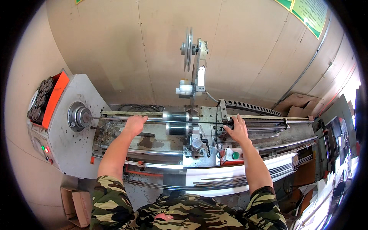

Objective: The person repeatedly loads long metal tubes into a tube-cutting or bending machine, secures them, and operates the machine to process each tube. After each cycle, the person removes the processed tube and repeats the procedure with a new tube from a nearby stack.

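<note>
A thin dark metal rod [211, 122] runs across the lathe-like machine from the round chuck [79, 116] at the left toward the right. My left hand [135, 124] is closed around this rod, between the chuck and two dark rollers [176, 128] with silver ends. Over the right part of the carriage, my right hand [238, 130] has its thumb and fingers apart, beside the rod's right end. Its fingertips are close to a small upright bracket [222, 109]; whether they touch the rod is hidden.
A grey headstock [82, 153] stands left, with an orange tray [57, 100] on top. A pulley arm [198, 57] rises behind the carriage. Closer to me are a control box [231, 155] with a green button and several loose rods [218, 183]. Cardboard [78, 207] stands at lower left.
</note>
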The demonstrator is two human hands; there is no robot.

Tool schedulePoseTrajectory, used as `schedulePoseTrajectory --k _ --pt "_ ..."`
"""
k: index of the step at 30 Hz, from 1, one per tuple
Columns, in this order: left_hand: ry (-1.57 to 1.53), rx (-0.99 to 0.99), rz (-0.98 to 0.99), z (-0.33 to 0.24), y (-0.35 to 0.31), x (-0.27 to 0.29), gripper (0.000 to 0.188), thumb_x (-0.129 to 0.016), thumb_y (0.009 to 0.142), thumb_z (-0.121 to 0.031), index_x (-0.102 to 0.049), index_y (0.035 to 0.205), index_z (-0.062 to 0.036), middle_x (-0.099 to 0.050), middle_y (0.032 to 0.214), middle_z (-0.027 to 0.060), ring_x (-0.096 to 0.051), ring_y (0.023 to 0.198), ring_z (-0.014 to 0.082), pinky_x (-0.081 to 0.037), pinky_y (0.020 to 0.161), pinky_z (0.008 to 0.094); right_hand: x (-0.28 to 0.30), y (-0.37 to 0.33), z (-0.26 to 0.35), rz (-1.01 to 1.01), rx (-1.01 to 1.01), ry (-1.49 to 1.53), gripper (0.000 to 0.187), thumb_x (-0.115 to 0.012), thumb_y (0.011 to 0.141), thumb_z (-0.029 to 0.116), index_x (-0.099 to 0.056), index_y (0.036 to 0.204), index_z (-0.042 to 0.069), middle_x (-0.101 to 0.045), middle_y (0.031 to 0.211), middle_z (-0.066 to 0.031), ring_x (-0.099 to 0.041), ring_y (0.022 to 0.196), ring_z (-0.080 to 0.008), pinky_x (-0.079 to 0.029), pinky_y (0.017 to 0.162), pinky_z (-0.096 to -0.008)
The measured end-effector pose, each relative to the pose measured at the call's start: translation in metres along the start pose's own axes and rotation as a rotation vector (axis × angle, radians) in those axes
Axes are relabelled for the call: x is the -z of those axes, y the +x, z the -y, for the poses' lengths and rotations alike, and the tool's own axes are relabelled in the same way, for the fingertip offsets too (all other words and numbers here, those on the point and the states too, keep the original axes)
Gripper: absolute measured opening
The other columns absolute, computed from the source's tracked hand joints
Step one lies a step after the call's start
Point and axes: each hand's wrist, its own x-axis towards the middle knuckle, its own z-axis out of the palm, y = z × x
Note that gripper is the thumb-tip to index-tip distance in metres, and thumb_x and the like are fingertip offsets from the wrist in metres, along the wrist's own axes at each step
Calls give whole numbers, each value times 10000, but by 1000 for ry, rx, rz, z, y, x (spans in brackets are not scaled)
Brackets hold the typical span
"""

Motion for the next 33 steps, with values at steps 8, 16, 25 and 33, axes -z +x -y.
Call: schedulePoseTrajectory --k 8,16,25,33 --pt "28 -1 10 7 -3 1 211 -557 844 -60 -613 1042 -105 -669 929 137 -645 963 340 -516 810 469 -13 0 14 -71 -7 -14 690 -709 862 407 -499 1377 -1 -393 1484 -313 -395 1365 -447 -345 1138 -475" --pt "10 -26 -3 12 -5 2 219 -565 832 -53 -610 1041 -103 -672 917 141 -651 956 342 -519 803 473 -20 0 31 -95 -34 -8 645 -674 892 384 -494 1376 -3 -370 1496 -312 -392 1360 -450 -347 1133 -478" --pt "13 -49 -21 17 -5 -1 262 -587 808 -47 -610 1062 -105 -662 891 140 -656 924 352 -516 780 472 -28 0 46 -97 -31 6 625 -641 913 385 -495 1379 -6 -372 1496 -310 -390 1366 -443 -344 1132 -476" --pt "-10 -48 15 14 -2 0 237 -567 828 -47 -603 1056 -100 -667 937 146 -650 951 341 -517 795 470 -36 2 63 -77 -31 22 575 -627 929 347 -498 1379 13 -390 1489 -301 -405 1353 -445 -350 1126 -481"
